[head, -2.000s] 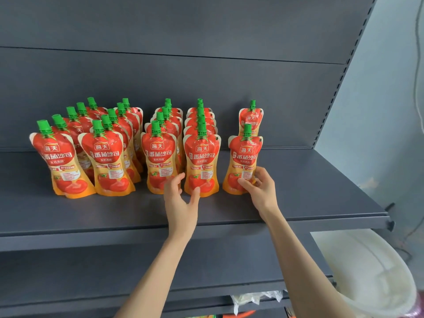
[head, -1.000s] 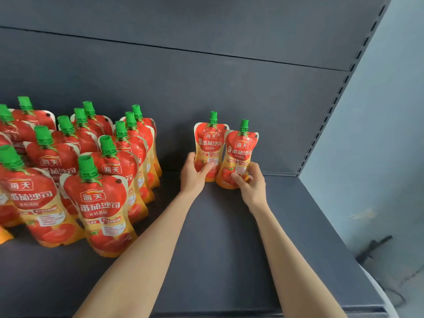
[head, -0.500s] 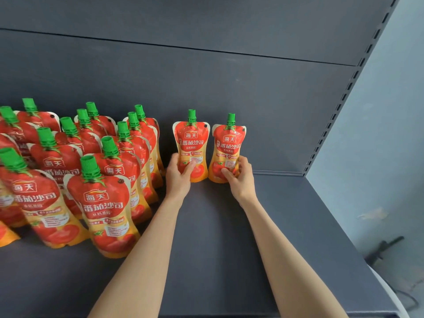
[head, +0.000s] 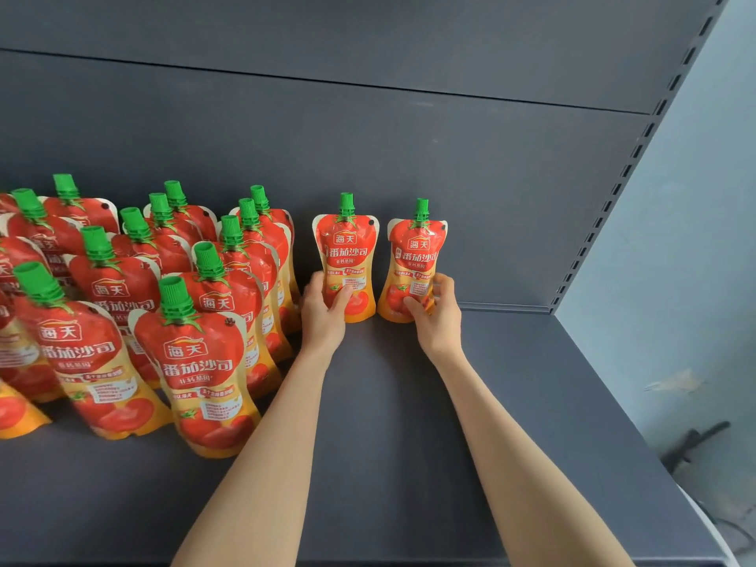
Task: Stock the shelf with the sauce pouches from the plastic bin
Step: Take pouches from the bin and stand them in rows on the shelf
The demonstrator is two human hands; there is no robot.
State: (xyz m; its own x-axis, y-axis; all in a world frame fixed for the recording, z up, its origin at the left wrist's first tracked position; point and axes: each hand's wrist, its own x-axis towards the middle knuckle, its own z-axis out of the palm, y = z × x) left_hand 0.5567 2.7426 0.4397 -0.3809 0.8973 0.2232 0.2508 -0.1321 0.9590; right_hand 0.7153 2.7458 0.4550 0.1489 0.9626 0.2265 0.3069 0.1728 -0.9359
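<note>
since the camera sits on the person's head, the closest things we get are two bare forearms reaching up from the bottom edge across the dark grey shelf (head: 388, 464). off to the left we've got a big block of sauce pouches (head: 200, 370) standing in rows, red and orange with printed tomatoes and green caps (head: 176, 296), front ones nearest us and the rows running back toward the rear; the leftmost ones are cut off by the frame. further in, the left hand (head: 325, 317) grips the left pouch (head: 347, 255) low down, thumb laid across the front and fingers curled round its left edge. the right hand (head: 437, 317) does the mirror thing on the right pouch (head: 417, 259), thumb over the bottom front, fingers wrapped round the right edge. both of those stand upright on the shelf, close together with a gap between them, the left one just beside the last row of the block. right behind them we see the grey back panel (head: 409, 157), though whether they touch it we can't tell. at the far right there's the slotted upright (head: 611, 194) against a pale blue wall (head: 675, 280).
</note>
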